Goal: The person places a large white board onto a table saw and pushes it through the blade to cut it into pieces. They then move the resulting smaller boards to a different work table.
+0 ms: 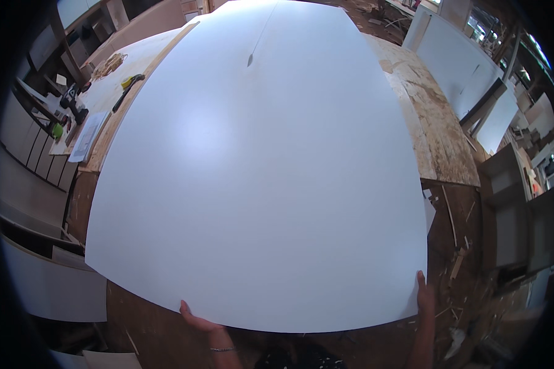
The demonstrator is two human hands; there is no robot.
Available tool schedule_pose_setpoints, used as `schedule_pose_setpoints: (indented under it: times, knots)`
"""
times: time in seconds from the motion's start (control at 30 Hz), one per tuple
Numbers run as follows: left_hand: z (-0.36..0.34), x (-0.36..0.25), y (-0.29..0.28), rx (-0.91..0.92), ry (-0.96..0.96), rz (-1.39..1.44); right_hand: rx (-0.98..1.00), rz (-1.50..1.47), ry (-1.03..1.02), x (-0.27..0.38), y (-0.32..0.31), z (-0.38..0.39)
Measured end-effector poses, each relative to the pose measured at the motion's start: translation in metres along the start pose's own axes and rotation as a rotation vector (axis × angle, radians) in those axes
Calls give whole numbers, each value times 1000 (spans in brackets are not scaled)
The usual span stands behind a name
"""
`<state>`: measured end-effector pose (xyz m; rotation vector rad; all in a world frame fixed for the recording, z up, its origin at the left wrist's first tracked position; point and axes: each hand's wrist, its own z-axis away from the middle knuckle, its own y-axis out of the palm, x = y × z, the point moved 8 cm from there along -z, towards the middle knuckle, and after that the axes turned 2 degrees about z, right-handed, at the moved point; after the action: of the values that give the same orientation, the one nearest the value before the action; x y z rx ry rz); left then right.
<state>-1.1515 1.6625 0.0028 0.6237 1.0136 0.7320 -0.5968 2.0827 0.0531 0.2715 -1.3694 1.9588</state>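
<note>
A large white panel (258,184) is laid over the worn wooden counter (440,123), its near end overhanging; the near edge is gripped left of its middle by the left hand (204,323), and the right edge near the corner by the right hand (425,298); thumbs are pressed on top, while the other fingers are hidden underneath, their curl impossible to tell; weight and stiffness should be expected, with a slippery face and chippable corners; support is best given from below, hands wide apart.

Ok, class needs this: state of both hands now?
Left hand: holding the white panel at its near edge.
Right hand: holding it at the right edge.
</note>
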Motion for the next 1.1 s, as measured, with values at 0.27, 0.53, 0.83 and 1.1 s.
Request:
schedule_pose_setpoints:
  times: [0.27,0.53,0.83,1.1]
  knots:
    - [-56,43,81,153,-7,-14,-10,64,33,77,14,-54]
    - [-102,84,139,114,-11,29,42,67,-17,164,25,-94]
    - [-168,133,197,89,-42,96,-101,105,-41,204,53,-189]
    - [-213,171,253,36,-33,100,-584,128,-186,276,43,-233]
